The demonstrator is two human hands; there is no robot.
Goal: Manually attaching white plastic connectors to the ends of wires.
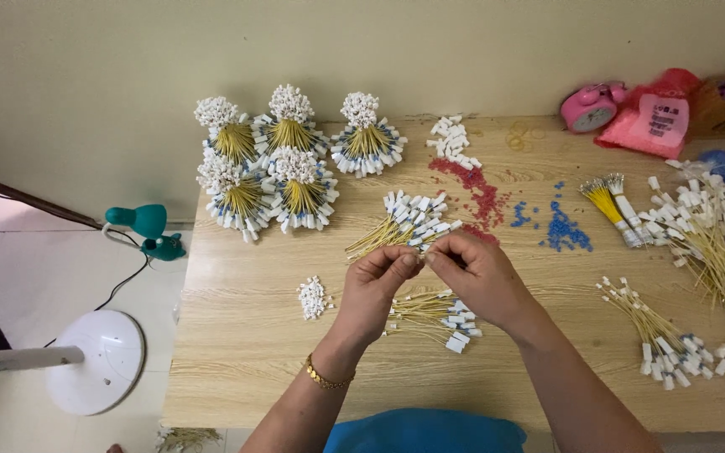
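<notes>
a blue garment (426,434) filled the bottom edge nearest the camera, and both forearms rose from it over the wooden bench (245,335). the left hand (377,281), a gold bracelet (325,377) on its wrist, met the right hand (480,273) above the middle of the bench. the fingers of both hands were pressed together at the tips, pinching a small white piece (422,256) between them; its exact shape could not be told. just under the hands lay a loose pile of yellow cords with white end pieces (434,315), and another such pile (404,222) lay just beyond them. five tied bundles (283,159) stood at the far left. red beads (476,189) and blue beads (564,231) were scattered to the right, a pink alarm clock (589,106) behind.
</notes>
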